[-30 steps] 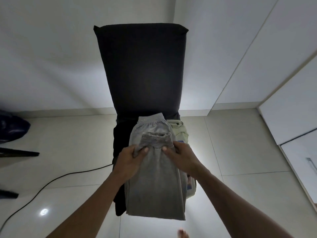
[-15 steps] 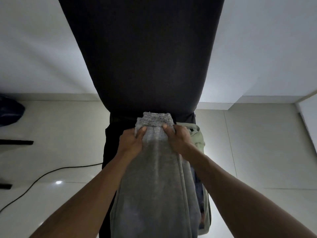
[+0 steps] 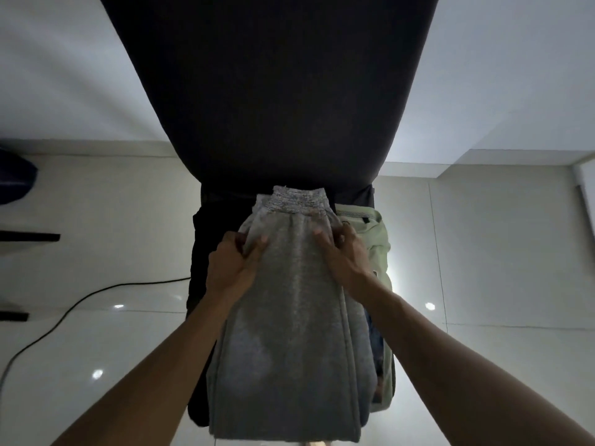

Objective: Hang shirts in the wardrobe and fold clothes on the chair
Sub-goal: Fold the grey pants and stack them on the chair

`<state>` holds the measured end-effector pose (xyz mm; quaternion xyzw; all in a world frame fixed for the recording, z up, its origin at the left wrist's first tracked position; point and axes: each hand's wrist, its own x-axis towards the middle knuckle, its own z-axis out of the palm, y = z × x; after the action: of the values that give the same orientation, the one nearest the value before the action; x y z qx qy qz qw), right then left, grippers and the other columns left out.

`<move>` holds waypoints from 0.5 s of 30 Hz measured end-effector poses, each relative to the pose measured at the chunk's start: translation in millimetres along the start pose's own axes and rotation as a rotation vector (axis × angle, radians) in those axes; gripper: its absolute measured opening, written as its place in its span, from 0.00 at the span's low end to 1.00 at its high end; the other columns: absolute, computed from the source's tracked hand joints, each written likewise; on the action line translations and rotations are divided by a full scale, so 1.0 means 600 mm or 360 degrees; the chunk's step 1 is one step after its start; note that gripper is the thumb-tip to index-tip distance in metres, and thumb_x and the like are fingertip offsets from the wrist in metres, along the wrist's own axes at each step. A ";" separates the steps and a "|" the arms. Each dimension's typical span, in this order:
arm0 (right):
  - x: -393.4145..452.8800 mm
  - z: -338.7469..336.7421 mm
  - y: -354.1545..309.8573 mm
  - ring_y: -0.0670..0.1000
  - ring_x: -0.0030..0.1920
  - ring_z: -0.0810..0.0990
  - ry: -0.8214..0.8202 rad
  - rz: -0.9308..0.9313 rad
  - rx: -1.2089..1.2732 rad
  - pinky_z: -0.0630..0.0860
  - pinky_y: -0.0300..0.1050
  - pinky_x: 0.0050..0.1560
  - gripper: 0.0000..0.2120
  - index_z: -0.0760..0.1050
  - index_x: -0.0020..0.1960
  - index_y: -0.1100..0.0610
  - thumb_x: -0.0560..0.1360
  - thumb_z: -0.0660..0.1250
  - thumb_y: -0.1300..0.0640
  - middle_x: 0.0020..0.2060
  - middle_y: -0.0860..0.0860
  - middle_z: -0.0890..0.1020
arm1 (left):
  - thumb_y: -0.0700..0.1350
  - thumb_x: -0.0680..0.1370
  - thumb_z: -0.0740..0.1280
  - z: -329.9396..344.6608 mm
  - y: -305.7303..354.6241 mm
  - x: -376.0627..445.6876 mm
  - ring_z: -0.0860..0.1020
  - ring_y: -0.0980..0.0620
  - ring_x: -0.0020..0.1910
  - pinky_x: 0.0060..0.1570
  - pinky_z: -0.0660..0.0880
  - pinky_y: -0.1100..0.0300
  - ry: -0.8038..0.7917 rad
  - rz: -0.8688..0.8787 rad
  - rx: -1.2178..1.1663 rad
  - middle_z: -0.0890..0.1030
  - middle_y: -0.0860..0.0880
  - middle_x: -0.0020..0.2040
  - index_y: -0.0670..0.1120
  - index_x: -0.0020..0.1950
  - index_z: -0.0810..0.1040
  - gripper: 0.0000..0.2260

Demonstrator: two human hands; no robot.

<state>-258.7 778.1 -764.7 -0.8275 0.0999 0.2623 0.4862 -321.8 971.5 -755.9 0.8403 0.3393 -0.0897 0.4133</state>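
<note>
Grey pants (image 3: 289, 317) lie lengthwise on the dark chair (image 3: 267, 91) at centre frame, waistband toward the backrest; the left hand (image 3: 230, 268) pinches the fabric's left edge with curled fingers; the right hand (image 3: 343, 255) grips the right edge likewise; a pale green garment (image 3: 375, 233) lies just right; a black cable (image 3: 80, 300) crosses the floor (image 3: 499, 252) at lower left.

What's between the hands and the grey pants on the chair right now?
Nothing visible. The left hand grips the grey pants at their left edge below the waistband, and the right hand rests on them at the right edge. The pants lie on the chair, beside a green garment.
</note>
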 end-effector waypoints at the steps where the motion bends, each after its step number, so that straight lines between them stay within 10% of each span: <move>1: -0.022 -0.002 0.014 0.46 0.47 0.76 0.0005 0.0039 0.0005 0.72 0.45 0.48 0.22 0.71 0.61 0.52 0.77 0.65 0.37 0.47 0.45 0.77 | 0.63 0.75 0.68 -0.007 -0.014 -0.021 0.75 0.55 0.42 0.37 0.69 0.62 0.0026 -0.0023 -0.0007 0.77 0.53 0.45 0.47 0.59 0.73 0.23; 8: -0.210 0.008 0.144 0.42 0.46 0.79 0.0053 0.0140 -0.0028 0.81 0.43 0.50 0.24 0.75 0.58 0.52 0.72 0.66 0.34 0.47 0.43 0.80 | 0.59 0.76 0.69 -0.035 -0.119 -0.185 0.78 0.51 0.43 0.33 0.68 0.65 -0.0069 -0.0131 0.0032 0.74 0.55 0.42 0.46 0.57 0.70 0.21; 12: -0.300 0.030 0.222 0.50 0.54 0.80 0.0033 0.0194 -0.0148 0.81 0.53 0.57 0.48 0.75 0.63 0.51 0.57 0.61 0.16 0.55 0.47 0.80 | 0.60 0.73 0.72 -0.038 -0.192 -0.254 0.78 0.46 0.50 0.45 0.76 0.55 -0.0272 -0.0166 0.0076 0.77 0.50 0.51 0.43 0.65 0.69 0.29; 15: -0.336 0.036 0.273 0.55 0.62 0.76 -0.0185 0.0242 -0.0104 0.81 0.49 0.58 0.52 0.64 0.73 0.54 0.59 0.73 0.26 0.66 0.51 0.72 | 0.51 0.74 0.75 -0.039 -0.239 -0.287 0.77 0.42 0.59 0.52 0.75 0.55 -0.0484 -0.0145 0.0137 0.78 0.45 0.59 0.42 0.70 0.71 0.29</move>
<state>-504.8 695.6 -789.3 -0.8163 0.1255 0.3493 0.4425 -547.0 965.3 -757.5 0.8177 0.3064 -0.2487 0.4191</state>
